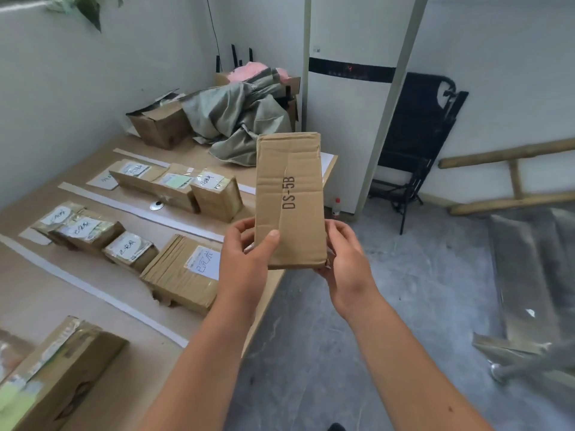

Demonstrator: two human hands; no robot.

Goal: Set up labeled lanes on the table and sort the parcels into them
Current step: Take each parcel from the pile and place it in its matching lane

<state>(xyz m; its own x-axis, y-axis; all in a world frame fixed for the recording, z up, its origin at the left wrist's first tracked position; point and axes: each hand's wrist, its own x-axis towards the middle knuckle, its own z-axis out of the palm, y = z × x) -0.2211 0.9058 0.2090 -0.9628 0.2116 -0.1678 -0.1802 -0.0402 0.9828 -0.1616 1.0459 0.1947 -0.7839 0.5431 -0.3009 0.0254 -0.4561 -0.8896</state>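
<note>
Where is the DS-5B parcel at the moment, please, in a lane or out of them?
Out: the left hand and right hand hold the DS-5B parcel upright in the air, off the table.

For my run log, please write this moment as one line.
left grip: holds flat brown cardboard parcel printed DS-5B | right grip: holds same parcel | parcel: held up, not yet on tan table

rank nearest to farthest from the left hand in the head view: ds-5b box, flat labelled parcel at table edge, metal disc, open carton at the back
1. DS-5B box: gripped by the left hand.
2. Flat labelled parcel: just left, at the table edge.
3. Metal disc: farther back, mid-table.
4. Open carton: farthest, at the back.
</note>
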